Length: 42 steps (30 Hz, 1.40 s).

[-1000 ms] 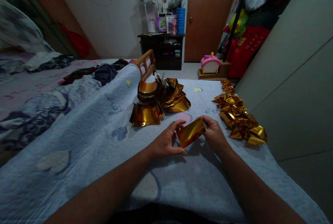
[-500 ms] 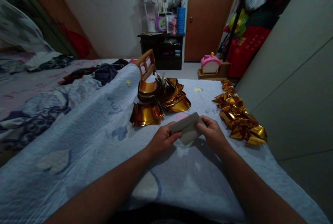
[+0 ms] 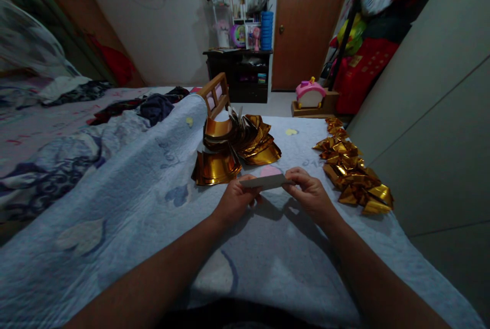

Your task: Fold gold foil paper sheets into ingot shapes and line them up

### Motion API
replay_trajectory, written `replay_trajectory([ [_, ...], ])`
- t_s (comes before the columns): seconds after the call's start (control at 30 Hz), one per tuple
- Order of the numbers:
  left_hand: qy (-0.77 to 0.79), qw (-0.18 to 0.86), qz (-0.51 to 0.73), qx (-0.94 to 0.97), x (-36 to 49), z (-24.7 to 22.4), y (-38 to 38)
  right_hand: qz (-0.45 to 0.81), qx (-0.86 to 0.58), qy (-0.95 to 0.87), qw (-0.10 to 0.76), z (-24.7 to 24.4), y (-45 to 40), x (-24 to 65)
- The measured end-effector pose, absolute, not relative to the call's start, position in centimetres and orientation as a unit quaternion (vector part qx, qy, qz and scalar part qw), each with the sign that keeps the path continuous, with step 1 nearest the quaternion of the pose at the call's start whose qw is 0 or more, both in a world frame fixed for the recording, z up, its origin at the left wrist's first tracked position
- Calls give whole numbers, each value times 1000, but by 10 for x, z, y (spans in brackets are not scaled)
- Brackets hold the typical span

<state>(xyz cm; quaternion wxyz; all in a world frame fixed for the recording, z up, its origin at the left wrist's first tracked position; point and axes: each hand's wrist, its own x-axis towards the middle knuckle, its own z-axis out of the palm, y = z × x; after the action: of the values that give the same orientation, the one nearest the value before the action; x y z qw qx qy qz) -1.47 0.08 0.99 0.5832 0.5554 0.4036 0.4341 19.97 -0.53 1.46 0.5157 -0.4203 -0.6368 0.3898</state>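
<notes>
A folded sheet of paper (image 3: 266,181), pale grey on the side toward me, is held just above the bed between both hands. My left hand (image 3: 236,199) pinches its left end, thumb toward me. Closed on the right end is my right hand (image 3: 306,190), thumb and fingertips gripping the edge. The sheet looks like a narrow strip from here, so its far side is hidden. Beyond my left hand lie fanned stacks of shiny gold foil paper (image 3: 218,167). To the right of my right hand, folded gold foil pieces (image 3: 350,166) form a long pile.
A pale blue quilt (image 3: 252,278) with heart patterns covers the bed. Behind the gold stacks stands a small wooden frame (image 3: 214,93). Bedding and dark clothes (image 3: 155,108) lie at left. A pink toy (image 3: 310,94) sits past the bed's far end, and a cabinet (image 3: 429,130) borders the right.
The paper has gone from an angled, partly unfolded shape to a narrow, nearly level strip. Both hands have shifted slightly while keeping hold of its ends.
</notes>
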Motion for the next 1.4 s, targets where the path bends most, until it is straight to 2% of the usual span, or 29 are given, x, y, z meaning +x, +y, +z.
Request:
replay_trajectory([
  [0.27,375,453,506,631,-19,8,2,246,-512,-651,503,16,-8,203],
  [0.33,368,446,522,627,-19,7,3,275,-525,-620,514,15,-8,204],
  [0.43,365,444,532,622,-19,8,2,389,-501,-570,522,12,-6,204],
  [0.53,379,481,526,590,-16,9,2,484,-458,-535,519,10,-5,203],
  [0.7,377,610,491,494,-11,5,1,563,-424,-498,505,9,-5,200],
  [0.83,352,658,466,476,-9,2,1,597,-369,-532,475,11,-6,196],
  [1.07,366,661,399,520,-9,4,-4,590,-363,-528,491,8,-6,192],
  [1.27,295,718,354,522,-13,5,-4,586,-399,-461,533,9,-6,198],
  [1.4,294,691,404,522,-21,7,1,599,-422,-489,473,14,-9,202],
])
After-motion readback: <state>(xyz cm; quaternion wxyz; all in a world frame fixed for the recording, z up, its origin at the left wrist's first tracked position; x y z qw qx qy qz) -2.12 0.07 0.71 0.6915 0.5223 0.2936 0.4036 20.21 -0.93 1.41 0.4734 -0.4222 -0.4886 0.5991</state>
